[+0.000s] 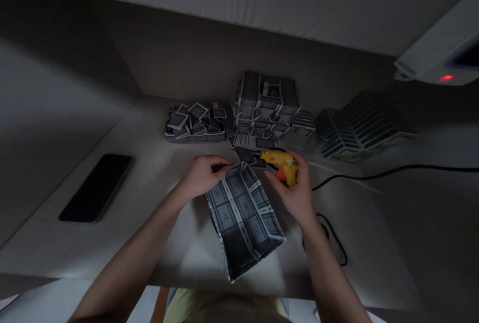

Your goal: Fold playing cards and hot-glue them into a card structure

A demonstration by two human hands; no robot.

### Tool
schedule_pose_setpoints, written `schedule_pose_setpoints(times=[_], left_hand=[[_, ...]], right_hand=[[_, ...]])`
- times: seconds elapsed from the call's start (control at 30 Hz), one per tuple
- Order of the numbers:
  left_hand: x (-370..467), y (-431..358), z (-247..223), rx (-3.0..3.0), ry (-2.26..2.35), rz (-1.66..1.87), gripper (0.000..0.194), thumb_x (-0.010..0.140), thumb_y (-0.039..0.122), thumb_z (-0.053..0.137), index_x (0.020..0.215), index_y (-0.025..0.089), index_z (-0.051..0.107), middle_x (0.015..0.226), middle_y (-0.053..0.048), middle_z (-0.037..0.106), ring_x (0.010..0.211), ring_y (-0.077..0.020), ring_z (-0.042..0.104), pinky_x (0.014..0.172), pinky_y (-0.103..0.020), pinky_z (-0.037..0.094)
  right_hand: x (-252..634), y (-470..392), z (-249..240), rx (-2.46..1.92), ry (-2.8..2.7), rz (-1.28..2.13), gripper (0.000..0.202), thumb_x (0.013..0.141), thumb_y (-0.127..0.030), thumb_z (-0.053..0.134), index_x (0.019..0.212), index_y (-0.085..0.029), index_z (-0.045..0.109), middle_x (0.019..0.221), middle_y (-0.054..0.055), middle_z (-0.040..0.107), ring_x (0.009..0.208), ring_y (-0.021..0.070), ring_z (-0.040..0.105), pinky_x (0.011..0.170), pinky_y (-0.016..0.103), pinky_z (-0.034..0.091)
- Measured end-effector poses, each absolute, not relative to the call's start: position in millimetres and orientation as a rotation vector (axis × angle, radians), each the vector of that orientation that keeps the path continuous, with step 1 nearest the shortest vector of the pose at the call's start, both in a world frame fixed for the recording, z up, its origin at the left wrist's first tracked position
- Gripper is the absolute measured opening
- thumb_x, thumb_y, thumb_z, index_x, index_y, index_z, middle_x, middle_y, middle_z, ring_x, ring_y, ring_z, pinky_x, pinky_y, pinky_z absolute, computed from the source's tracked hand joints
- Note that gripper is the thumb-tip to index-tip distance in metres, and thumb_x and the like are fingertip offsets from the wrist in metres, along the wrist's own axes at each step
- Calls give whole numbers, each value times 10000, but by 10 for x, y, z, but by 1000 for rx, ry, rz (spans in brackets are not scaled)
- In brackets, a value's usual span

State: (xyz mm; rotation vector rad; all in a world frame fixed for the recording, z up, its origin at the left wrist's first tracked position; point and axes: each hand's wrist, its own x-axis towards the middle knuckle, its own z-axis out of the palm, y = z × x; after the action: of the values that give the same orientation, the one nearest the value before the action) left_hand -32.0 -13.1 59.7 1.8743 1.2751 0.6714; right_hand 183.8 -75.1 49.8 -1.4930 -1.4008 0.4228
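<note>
My left hand [204,175] pinches the far left corner of an open box [243,213] pieced together from grey patterned cards with white edges. The box is tilted, its inside facing me. In my right hand [299,193] is a yellow glue gun [280,159] with an orange trigger, fingers wrapped round its handle. Its nozzle points left, just beyond the far rim of the box. Behind the nozzle lie several loose cards [249,142], partly hidden by the gun.
A tray of loose cards [194,123] and a stacked card structure [267,101] stand at the back. Rows of cards [359,126] are at back right. A black phone [97,188] lies at left. A black cable [392,168] crosses the right side. A white device [445,43] overhangs the right.
</note>
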Motion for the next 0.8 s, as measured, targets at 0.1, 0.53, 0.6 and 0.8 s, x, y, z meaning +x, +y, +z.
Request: schedule_pose_setpoints(times=[0.1,0.53,0.6,0.8], left_hand=[[-384,-101,557,1710,1221,758,271,740,362,551,842,147,680,847,-33,704,779,-164,629,706,-239,481],[-461,-24,429,1499,1024,766,303,690,374,627,872,136,671,864,-50,693,782,-161,620,699,-245,478],[-466,-24,422,1527,970,738,304,689,349,631,902,136,669,889,-56,689,805,-164,617,725,-256,478],[-475,-6,377,1500,947,698,321,699,348,620,944,146,664,923,-62,688,822,-171,618,739,-281,485]], right_hand=[[1934,-787,630,-1662,-1636,303,549,734,-314,579,1243,-232,392,1167,80,534,906,195,588,761,328,480],[1811,-737,1091,-1770,-2527,-595,499,839,-245,422,1321,-321,321,887,65,578,644,180,549,485,256,328],[1801,-724,1123,-1709,-2582,-641,519,831,-203,418,1325,-319,313,858,62,567,667,183,538,493,258,320],[1746,-706,1225,-1632,-2645,-673,496,824,-154,400,1286,-330,364,826,52,554,671,177,525,487,261,296]])
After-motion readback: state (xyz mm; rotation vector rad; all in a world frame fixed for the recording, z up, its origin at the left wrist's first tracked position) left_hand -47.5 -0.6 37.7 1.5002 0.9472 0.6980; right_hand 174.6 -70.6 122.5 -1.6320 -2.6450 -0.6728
